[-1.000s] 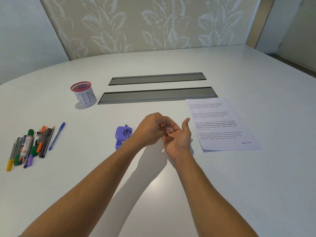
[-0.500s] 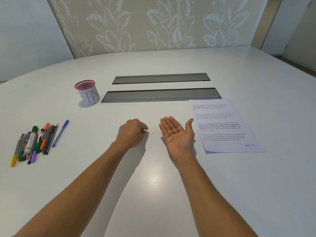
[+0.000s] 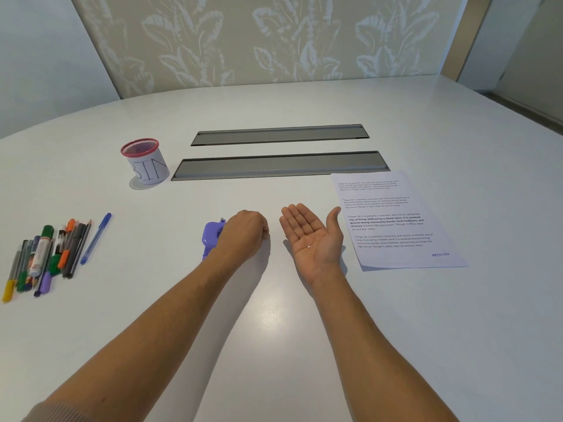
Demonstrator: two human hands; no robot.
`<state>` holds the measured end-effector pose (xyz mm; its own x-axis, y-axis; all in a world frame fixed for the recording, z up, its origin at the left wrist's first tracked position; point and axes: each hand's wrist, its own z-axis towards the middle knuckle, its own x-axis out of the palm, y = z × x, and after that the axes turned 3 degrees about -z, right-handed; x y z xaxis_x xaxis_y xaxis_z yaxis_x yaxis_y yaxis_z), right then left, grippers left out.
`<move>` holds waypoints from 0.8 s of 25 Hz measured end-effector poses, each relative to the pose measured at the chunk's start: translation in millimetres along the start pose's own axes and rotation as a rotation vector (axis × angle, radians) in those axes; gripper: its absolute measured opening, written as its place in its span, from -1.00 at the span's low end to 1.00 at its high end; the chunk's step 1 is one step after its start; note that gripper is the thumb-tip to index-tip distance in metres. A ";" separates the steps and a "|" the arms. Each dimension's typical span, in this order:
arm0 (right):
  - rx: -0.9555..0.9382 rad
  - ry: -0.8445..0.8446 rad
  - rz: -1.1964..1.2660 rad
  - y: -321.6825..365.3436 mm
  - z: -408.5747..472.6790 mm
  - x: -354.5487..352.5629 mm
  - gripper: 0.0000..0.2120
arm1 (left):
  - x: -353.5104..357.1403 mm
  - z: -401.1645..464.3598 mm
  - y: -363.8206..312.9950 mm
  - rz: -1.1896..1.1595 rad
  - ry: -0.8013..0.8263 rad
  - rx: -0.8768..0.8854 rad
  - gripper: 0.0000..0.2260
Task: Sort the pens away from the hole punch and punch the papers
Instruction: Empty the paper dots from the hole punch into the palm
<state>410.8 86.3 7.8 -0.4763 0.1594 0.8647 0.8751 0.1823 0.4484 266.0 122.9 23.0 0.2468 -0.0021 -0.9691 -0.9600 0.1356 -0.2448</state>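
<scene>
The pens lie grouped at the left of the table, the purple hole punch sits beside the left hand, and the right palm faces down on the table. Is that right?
Not quite. In the head view the right hand is palm up, open, with a tiny white speck on it. The pens are grouped at the table's left, and the hole punch is beside the left hand.

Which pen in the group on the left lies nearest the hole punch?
The blue ballpoint pen, lying apart at the group's right edge; the other pens are bunched further left of the hole punch.

Head view, down over table [image 3: 274,330]
</scene>
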 end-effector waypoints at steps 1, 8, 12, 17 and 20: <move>-0.001 0.000 -0.001 0.1 -0.3 -0.3 -0.31 | 0.4 -1.4 -1.8 0.022 -0.002 -0.011 -0.88; -0.006 -0.013 -0.005 -1.2 -1.2 0.8 -0.30 | 2.0 -11.7 -6.7 0.013 0.019 -0.015 -0.87; -0.013 -0.038 -0.039 -1.6 -1.6 1.3 -0.29 | -3.6 -21.4 -14.0 -0.244 -0.042 -0.004 -0.89; -0.011 -0.071 -0.134 -0.4 -2.0 2.1 -0.28 | -15.8 -37.0 -40.9 -0.428 -0.111 0.197 -0.90; -0.013 -0.068 -0.166 1.7 -1.1 -0.3 -0.28 | -17.4 -39.2 -55.3 -0.494 -0.070 0.259 -0.97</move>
<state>412.5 85.5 8.6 -0.6190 0.1938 0.7611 0.7845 0.1994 0.5872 309.6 76.6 52.1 0.6754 -0.0624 -0.7348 -0.6666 0.3744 -0.6446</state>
